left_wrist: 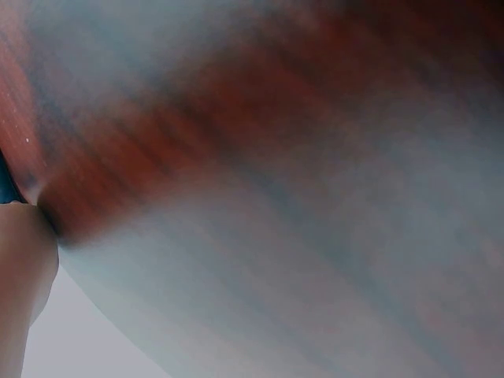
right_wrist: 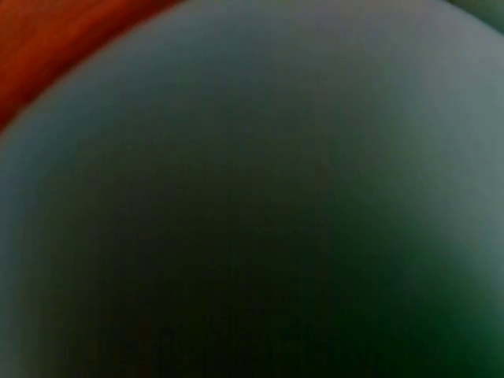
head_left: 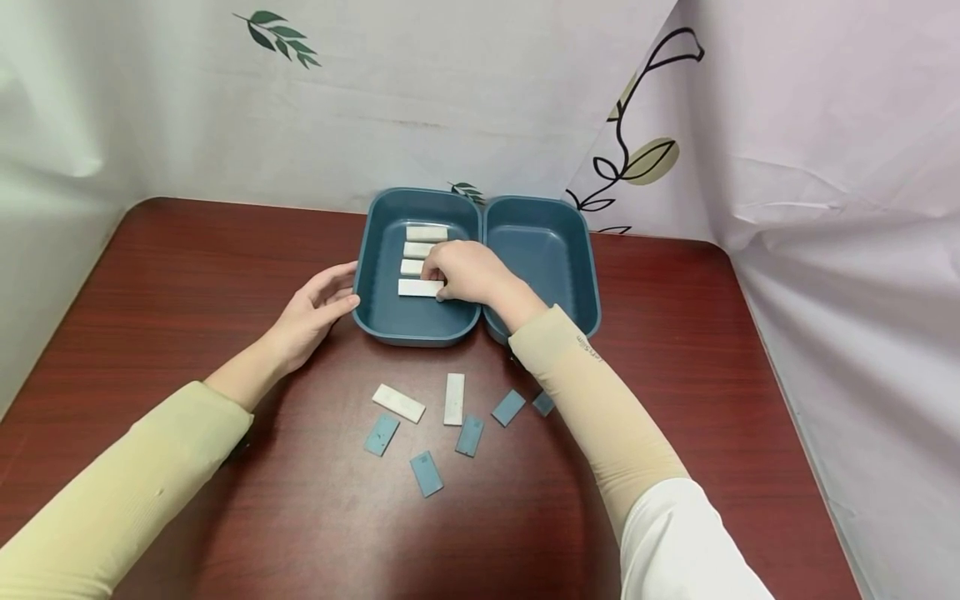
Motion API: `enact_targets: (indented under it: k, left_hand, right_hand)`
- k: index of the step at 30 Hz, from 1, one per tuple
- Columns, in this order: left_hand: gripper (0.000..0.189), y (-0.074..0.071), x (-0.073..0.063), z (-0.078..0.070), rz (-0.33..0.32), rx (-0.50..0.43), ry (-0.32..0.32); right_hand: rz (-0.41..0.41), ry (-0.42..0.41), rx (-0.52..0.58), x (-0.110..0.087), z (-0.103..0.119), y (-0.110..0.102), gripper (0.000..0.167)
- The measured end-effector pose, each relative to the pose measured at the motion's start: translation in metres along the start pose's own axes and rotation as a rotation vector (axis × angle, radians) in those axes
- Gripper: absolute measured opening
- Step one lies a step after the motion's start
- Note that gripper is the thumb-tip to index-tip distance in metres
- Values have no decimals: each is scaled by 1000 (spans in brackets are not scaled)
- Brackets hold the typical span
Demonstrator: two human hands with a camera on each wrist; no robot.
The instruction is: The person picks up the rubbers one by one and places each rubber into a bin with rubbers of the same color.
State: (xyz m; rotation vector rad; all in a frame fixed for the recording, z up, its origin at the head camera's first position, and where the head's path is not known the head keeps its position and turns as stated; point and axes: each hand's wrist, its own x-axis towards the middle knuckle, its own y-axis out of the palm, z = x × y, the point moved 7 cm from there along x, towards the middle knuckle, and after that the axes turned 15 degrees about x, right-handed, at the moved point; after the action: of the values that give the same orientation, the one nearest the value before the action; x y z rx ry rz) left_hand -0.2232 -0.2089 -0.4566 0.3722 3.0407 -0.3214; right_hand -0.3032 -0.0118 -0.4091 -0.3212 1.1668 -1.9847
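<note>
My right hand point(head_left: 468, 268) reaches into the left compartment of a blue two-part tray point(head_left: 416, 340). Its thumb and fingers pinch the right end of a white rectangular tile point(head_left: 418, 287). Beyond that tile, more white tiles point(head_left: 426, 234) lie one behind another in a column, partly covered by the hand. Outside the tray's left wall, my left hand point(head_left: 303, 321) rests with relaxed fingers and thumb against it. In the left wrist view, part of the hand point(left_wrist: 24, 276) shows at the edge beside blurred tabletop. The right wrist view is too blurred to show the hand.
On the reddish-brown table point(head_left: 300, 517) in front of the tray lie two white tiles, one slanted point(head_left: 399, 403) and one nearly lengthwise point(head_left: 454, 399). Several smaller blue tiles point(head_left: 426, 473) are scattered around them, one point(head_left: 543, 403) beside the right sleeve. A white curtain point(head_left: 375, 108) hangs behind.
</note>
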Motion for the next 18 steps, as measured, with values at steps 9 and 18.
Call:
enact_targets:
  k: [9, 18]
  left_hand:
    - [56, 0, 0, 0, 0, -13, 3]
    - [56, 0, 1, 1, 1, -7, 6]
  right_hand:
    - [-13, -7, -22, 0, 1, 1, 24]
    - [-10, -1, -36, -1, 0, 1, 26]
